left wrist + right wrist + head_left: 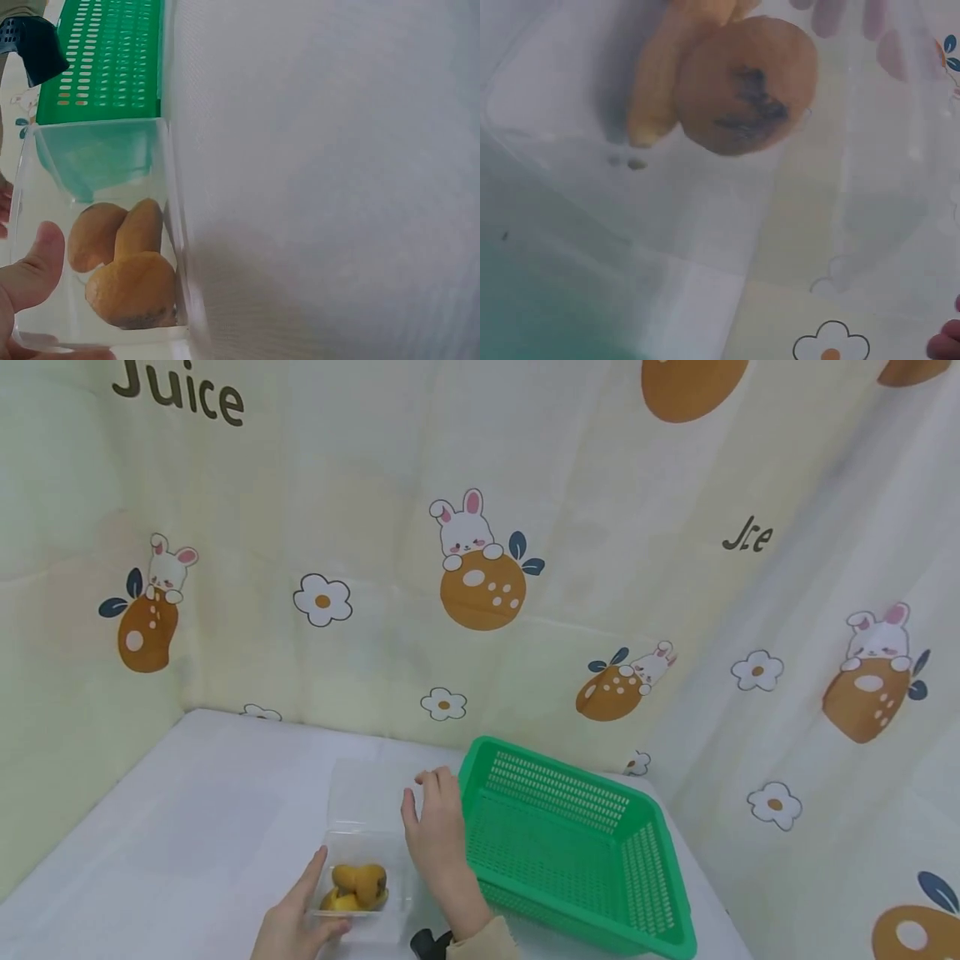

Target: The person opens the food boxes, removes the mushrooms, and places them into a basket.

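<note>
A clear plastic box [397, 872] holds yellow-orange loquats [369, 885], some with dark marks. Its transparent lid [363, 789] is hinged back behind it, away from me. My left hand [296, 914] grips the box at its near left corner, and the left thumb [41, 270] shows against the box in the left wrist view. Beside the lid's right edge is my right hand [438, 831], its fingers loosely bent and the thumb apart from them. Contact with the lid is hard to make out. In the right wrist view only its fingertips [945, 345] show, at the lower right.
To the right of the box stands a green plastic basket [577, 914] with slotted walls. A white cloth [187, 827] covers the table. Behind and at the sides hangs a curtain [375, 527] printed with rabbits and fruit. A dark strap-like piece [429, 945] is at the right wrist.
</note>
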